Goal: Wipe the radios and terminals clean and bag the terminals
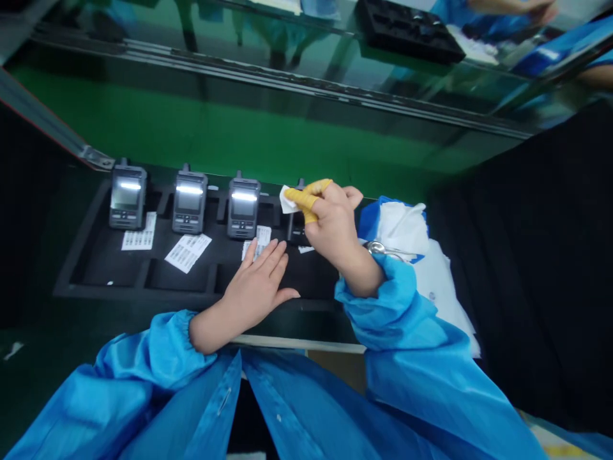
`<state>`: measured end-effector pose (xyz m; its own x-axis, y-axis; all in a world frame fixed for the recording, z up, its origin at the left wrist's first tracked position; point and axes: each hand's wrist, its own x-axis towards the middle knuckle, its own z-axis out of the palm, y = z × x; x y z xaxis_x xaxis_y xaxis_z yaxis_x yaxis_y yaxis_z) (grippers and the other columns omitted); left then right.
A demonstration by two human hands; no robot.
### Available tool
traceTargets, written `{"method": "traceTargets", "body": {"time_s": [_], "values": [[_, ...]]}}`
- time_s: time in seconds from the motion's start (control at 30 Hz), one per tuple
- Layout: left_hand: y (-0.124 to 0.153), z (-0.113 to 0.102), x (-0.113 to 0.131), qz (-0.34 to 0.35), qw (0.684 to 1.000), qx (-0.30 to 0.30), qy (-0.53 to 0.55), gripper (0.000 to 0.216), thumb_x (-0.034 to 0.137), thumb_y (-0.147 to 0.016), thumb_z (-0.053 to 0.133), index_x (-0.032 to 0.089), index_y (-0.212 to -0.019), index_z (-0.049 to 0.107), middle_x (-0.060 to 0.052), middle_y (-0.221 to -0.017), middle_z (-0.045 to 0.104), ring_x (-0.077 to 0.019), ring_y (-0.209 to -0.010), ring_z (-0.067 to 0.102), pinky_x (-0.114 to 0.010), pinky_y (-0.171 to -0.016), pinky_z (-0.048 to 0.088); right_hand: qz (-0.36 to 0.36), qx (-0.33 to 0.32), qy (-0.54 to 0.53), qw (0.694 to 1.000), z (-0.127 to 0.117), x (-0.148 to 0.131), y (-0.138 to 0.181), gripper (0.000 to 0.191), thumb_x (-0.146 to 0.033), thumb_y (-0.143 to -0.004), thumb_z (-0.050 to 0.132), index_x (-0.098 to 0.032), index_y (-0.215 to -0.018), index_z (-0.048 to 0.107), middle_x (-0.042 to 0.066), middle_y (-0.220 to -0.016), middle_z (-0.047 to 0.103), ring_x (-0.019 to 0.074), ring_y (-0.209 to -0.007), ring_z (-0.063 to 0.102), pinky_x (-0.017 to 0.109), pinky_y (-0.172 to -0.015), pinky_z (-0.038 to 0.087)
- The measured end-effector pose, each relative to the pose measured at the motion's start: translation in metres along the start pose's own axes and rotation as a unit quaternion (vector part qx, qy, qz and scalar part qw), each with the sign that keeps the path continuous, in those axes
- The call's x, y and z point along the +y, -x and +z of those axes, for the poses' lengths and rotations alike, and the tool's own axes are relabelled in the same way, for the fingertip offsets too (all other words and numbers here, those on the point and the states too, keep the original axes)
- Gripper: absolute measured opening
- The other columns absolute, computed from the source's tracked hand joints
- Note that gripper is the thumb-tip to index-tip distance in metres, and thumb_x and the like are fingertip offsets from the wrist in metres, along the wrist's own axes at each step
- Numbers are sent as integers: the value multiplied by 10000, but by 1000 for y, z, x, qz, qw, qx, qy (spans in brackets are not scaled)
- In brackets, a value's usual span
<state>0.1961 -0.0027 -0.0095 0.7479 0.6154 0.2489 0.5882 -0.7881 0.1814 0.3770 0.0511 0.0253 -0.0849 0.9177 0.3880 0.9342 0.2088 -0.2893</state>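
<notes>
A black tray (pixel 86 268) on the green bench holds three grey handheld devices (pixel 189 202) standing in a row, and a fourth device (pixel 295 220) mostly hidden behind my right hand. My right hand (pixel 332 220), with yellow finger cots, pinches a small white cloth (pixel 286 199) against the top of that fourth device. My left hand (pixel 258 281) lies flat with fingers stretched on the tray's front part, its fingertips on a white label (pixel 261 236). Two more white labels (pixel 188 252) lie in the tray below the devices.
A pile of white cloths and a blue bag (pixel 407 230) lies right of the tray, with a metal tool (pixel 383 249) on it. A black empty tray (pixel 407 29) sits on the far shelf. Another person's blue sleeves (pixel 550 51) show at the top right.
</notes>
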Motion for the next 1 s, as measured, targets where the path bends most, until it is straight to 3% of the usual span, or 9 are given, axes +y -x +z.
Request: {"method": "traceTargets", "body": {"time_s": [0.17,0.3,0.43,0.7,0.83,1.0], "values": [[25,-14,-21,-83,996,4,-29,529,475,-951,394,92,-1280,554,-188,-1394,503,-326,-1324,445,-615,-1126,222,-65,-42,-4,997,33,-28,-43,371,-140,-900,354,-277,-1028,674,36,-994,603,214,-964,460,434,-876,204],[31,-12,-33,-106,993,-12,-41,567,489,-946,394,55,-1276,552,-208,-1393,495,-337,-1321,446,-594,-1111,274,-92,-81,15,992,50,-37,-56,374,-146,-922,326,-250,-959,683,46,-1016,616,223,-980,449,458,-915,192],[31,-8,-36,-97,995,-9,-33,605,506,-947,370,22,-1261,554,-210,-1394,495,-329,-1326,440,-546,-1111,311,-102,-112,26,988,54,-38,-46,344,-126,-903,371,-234,-855,694,43,-1015,641,214,-974,460,455,-913,186],[34,-3,-36,-106,994,-10,3,623,513,-947,358,21,-1284,538,-225,-1361,526,-333,-1337,423,-562,-1131,267,-165,-169,-7,972,55,-43,0,301,-103,-844,457,-257,-889,712,17,-961,661,179,-907,493,415,-866,186],[37,-3,-37,-97,995,20,3,608,498,-955,347,11,-1253,557,-225,-1315,567,-320,-1302,472,-544,-1117,305,-155,-160,-46,974,48,-45,-1,384,-75,-813,451,-309,-963,716,4,-950,649,165,-918,515,406,-844,199],[52,-19,-50,-91,993,71,-7,516,438,-969,355,48,-1204,597,-197,-1315,577,-311,-1264,516,-549,-1095,343,-104,-79,-36,991,43,-58,-38,389,-97,-849,411,-303,-991,709,25,-985,622,185,-957,504,423,-846,210]]}}
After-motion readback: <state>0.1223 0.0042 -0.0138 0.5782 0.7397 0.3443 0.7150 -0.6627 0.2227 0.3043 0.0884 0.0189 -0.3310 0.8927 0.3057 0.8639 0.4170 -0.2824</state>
